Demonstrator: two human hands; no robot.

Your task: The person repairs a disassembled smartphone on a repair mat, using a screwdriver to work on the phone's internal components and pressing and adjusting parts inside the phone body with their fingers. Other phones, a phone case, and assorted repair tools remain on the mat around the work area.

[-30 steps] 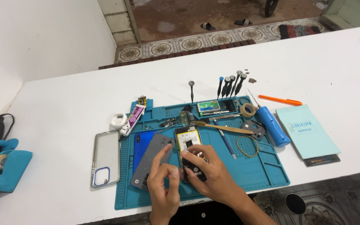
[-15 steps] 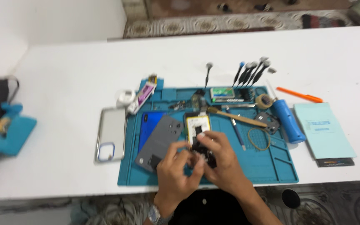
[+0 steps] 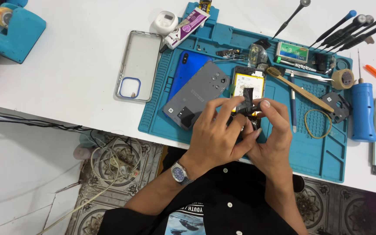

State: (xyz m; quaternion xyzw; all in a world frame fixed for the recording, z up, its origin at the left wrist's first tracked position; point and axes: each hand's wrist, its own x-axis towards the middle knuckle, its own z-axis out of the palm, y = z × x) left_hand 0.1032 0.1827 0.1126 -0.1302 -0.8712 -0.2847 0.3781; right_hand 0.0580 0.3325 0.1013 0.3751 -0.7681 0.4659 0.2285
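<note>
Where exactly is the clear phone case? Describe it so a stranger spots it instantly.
Start at the teal work mat on the white table. Just off the mat's left edge, on bare table, lies the clear phone case. Unlike the blue phone back and grey panel on the mat, it is see-through, with a blue-rimmed camera cutout.

Single head-worn view — steeply down, close over the blue mat (image 3: 314, 148).

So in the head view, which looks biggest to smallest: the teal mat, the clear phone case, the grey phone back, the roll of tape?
1. Teal mat
2. Clear phone case
3. Grey phone back, close to the case in size and partly covered by the left hand, so unsure
4. Roll of tape
</note>
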